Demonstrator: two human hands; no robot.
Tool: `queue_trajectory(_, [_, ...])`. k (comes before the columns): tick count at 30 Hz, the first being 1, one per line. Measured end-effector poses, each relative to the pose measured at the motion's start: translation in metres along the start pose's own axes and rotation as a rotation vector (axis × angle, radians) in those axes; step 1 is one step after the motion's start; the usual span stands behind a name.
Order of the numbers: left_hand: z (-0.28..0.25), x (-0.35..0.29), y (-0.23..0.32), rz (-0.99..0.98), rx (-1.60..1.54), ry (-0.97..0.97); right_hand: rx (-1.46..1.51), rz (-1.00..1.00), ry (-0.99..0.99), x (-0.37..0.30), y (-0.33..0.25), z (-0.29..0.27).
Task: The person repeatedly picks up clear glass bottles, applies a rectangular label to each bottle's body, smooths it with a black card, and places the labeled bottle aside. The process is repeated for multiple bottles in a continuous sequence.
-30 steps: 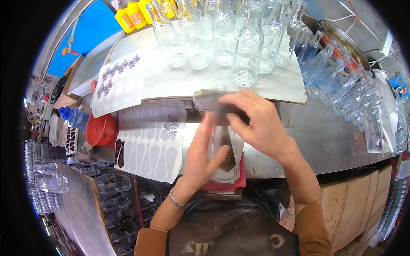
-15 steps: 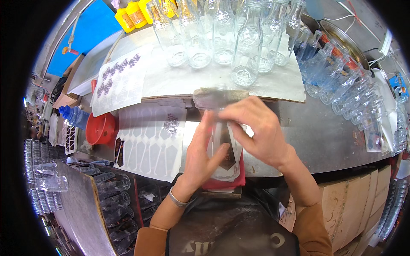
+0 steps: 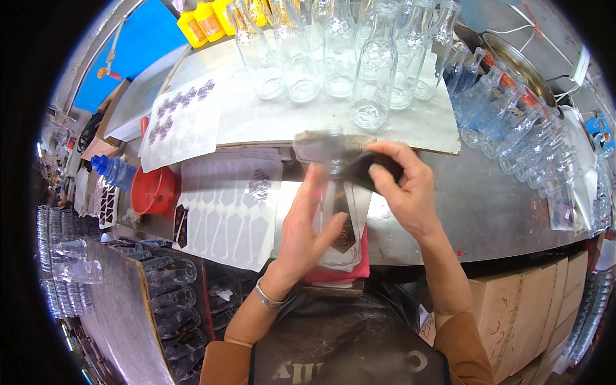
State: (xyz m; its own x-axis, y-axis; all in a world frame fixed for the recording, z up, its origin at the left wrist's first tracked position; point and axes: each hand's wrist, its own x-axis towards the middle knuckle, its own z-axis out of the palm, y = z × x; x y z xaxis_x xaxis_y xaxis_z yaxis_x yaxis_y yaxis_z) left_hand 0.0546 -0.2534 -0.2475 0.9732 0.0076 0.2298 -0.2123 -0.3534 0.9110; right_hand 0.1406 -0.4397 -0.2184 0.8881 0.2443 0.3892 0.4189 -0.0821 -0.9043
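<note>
A dark label strip is pinched by right hand fingers against a clear glass bottle, which is gripped from the side by left hand w/ fingers extended; bottle is held over red cloth at steel table edge, nr white sticker sheet

Clear glass bottle between left hand and right hand, perhaps mid-labelling.

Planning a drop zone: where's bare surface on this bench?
Free: the metal bench top right of the right hand, up to the lying bottles. Crowded: the standing glass bottles at the back, sticker sheets left of the left hand, which holds a clear bottle.
</note>
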Motion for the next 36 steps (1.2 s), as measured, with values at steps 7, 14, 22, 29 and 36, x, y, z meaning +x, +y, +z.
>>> queue_trajectory(7, [-0.003,-0.004,-0.004,0.004,-0.045,0.001,-0.177,-0.128,-0.071,0.007,-0.010,0.000])
queue_trajectory(14, [-0.022,-0.040,-0.001,0.078,0.141,-0.169,-0.389,-0.370,-0.125,0.022,-0.023,0.010])
queue_trajectory(22, [-0.012,-0.057,-0.017,0.082,0.129,-0.099,-0.360,-0.489,-0.418,-0.057,-0.048,0.021])
queue_trajectory(29, [-0.011,-0.057,-0.014,0.133,0.149,-0.100,-0.380,-0.325,-0.313,-0.024,-0.041,0.020])
queue_trajectory(36, [-0.010,-0.060,-0.021,0.091,0.121,-0.101,-0.257,-0.470,-0.330,-0.063,-0.019,0.013])
